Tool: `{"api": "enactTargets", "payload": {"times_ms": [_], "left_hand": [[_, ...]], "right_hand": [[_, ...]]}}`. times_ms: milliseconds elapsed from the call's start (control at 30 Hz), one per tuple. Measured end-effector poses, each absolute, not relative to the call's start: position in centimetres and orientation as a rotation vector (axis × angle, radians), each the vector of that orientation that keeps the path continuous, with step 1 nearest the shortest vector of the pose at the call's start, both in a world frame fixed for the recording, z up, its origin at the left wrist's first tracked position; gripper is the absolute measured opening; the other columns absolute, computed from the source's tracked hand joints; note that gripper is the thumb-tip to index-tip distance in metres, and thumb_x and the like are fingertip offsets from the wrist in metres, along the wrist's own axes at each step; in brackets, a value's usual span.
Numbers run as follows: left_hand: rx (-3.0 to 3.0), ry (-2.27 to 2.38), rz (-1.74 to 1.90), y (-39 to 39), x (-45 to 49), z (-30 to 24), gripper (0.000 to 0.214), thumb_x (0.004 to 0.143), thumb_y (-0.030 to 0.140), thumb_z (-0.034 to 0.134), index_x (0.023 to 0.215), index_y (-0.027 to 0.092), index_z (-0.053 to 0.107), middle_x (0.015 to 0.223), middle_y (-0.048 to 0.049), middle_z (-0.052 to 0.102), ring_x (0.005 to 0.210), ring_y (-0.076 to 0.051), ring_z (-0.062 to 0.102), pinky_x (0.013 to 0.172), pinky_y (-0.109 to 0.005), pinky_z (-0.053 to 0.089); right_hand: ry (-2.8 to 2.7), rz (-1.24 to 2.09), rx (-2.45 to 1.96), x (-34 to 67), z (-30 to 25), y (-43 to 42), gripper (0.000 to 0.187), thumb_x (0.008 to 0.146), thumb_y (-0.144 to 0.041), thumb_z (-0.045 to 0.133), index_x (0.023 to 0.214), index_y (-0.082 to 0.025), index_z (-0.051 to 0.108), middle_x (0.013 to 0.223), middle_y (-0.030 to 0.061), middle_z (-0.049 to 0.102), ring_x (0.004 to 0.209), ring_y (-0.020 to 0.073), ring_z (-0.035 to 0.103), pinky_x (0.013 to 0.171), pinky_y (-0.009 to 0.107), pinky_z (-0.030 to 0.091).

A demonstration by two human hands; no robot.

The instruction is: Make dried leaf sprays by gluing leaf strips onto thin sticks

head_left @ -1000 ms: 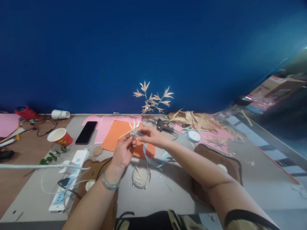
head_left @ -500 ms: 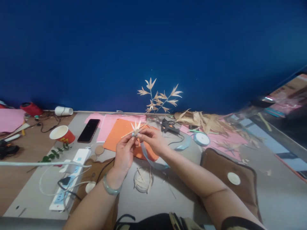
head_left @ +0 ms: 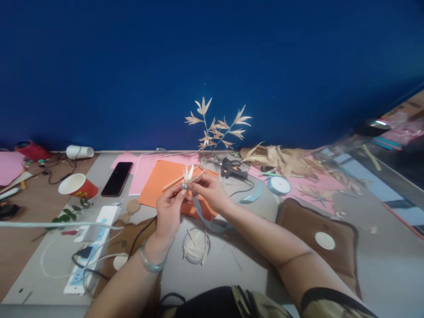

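Note:
Above an orange sheet (head_left: 155, 185), both my hands meet at a small pale dried-husk flower (head_left: 188, 171) with pointed petals. My left hand (head_left: 169, 205) pinches the flower's base, where a bit of light blue shows. Close against it, the fingers of my right hand (head_left: 209, 190) are closed at the same spot. A pale blue ribbon (head_left: 202, 215) hangs from there and curves down to the right under my right forearm. Behind the hands stands a branch (head_left: 217, 128) bearing several similar husk flowers. What lies between the fingertips is partly hidden.
A dish of husk strips (head_left: 196, 246) is just below my hands. Rightward are a glue gun (head_left: 232, 168), a ribbon spool (head_left: 279, 185), dried husks (head_left: 288, 159) and a brown cushion (head_left: 318, 238). Leftward are a phone (head_left: 117, 179), a red paper cup (head_left: 86, 189) and a power strip (head_left: 92, 254) with cables.
The view has shifted slightly. My hands stay together at the flower's base, and the flower looks a little narrower and turned. The ribbon still hangs below.

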State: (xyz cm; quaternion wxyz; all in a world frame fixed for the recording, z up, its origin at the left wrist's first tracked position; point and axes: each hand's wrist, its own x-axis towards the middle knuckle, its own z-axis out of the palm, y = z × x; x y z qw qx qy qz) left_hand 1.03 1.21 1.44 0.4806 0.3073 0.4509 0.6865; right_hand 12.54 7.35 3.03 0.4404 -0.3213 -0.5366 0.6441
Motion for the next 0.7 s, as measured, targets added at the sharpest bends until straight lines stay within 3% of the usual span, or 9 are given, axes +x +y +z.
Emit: {"api": "enactTargets", "payload": {"times_ms": [233,700], "left_hand": [[0.745,1.132,1.658,0.9,0.89,1.65,0.026,0.079,0.036,0.06,0.084,0.012,0.071,0.071,-0.0058,0.069,0.065,-0.015,0.064,0.065,-0.027,0.051],[0.696,1.042,1.618,1.36,0.38,2.04,0.01,0.075,0.025,0.067,0.072,0.016,0.07,0.081,-0.0082,0.069,0.078,-0.02,0.063,0.075,-0.033,0.052]], "right_hand": [[-1.317,1.597,-0.783,12.69,3.3,7.17,0.021,0.066,-0.033,0.079,0.066,-0.016,0.065,0.066,-0.0002,0.065,0.056,0.0089,0.057,0.056,0.023,0.047],[-1.389,1.6,-0.799,12.8,3.63,6.77,0.022,0.069,-0.032,0.076,0.064,-0.016,0.063,0.061,-0.0013,0.062,0.055,0.009,0.056,0.056,0.023,0.046]]}}
